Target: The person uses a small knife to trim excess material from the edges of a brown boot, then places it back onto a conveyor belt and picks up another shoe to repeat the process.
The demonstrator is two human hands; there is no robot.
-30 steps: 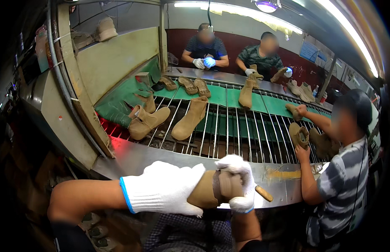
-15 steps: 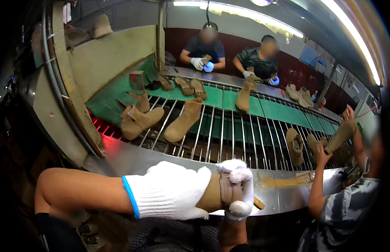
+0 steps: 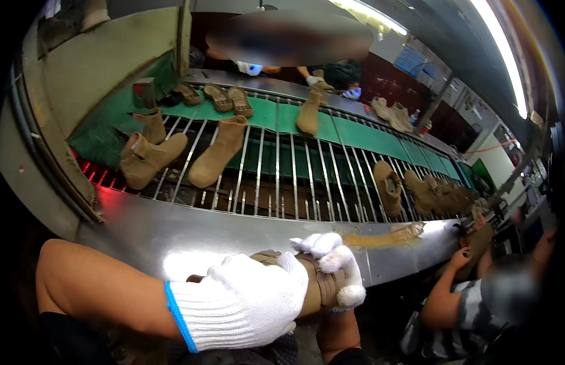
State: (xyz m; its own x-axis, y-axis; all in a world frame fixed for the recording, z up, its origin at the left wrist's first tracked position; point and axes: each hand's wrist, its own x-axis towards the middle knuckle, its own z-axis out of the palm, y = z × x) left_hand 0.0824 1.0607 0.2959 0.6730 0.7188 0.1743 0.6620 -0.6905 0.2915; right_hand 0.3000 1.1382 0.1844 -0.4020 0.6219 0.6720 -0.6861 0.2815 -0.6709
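Between my hands, just off the near edge of the metal counter, is a tan shoe (image 3: pixel 312 296) with brown strap-like parts. My left hand (image 3: pixel 249 301), in a white knitted glove with a blue cuff, is closed around one side of it and hides much of it. At the other end my right hand (image 3: pixel 340 267), also white-gloved, has its fingers curled over the brown part. Which end of the shoe faces which way I cannot tell.
Past the metal counter (image 3: pixel 142 222) runs a rod conveyor (image 3: pixel 288 176) with a green belt (image 3: pixel 270 115). Tan boots (image 3: pixel 218 152) and several shoes rest on it. A nearby person (image 3: pixel 444 304) at right holds a boot. Two people work across the line. Red light glows at left.
My view has swung right, so the conveyor appears further left. The shoe has turned in my hands; its narrow end no longer shows at right. The person at right has lowered a boot.
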